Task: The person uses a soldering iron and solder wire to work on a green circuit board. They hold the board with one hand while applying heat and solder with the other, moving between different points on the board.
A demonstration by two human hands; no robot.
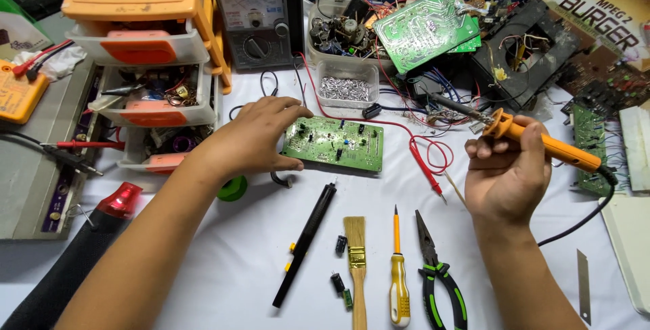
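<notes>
Soldering iron (542, 142) with its orange handle sits clenched in your right hand (506, 178), tip slanting up toward the far edge of the table (223, 262), near the right side, its black cord trailing off right. Your left hand (261, 137) rests on the left end of the small green circuit board (333, 144), fingers curled over its edge and thumb at its near side, pinning it flat on the white cover around the table's middle. Toward the near edge lie, left to right, a black desoldering pump (306, 242), a wooden brush (356, 262), a yellow screwdriver (399, 276) and green-handled pliers (440, 276). A red probe lead (428, 167) loops between the board and your right hand. At the far left corner stands an orange drawer unit (145, 52).
</notes>
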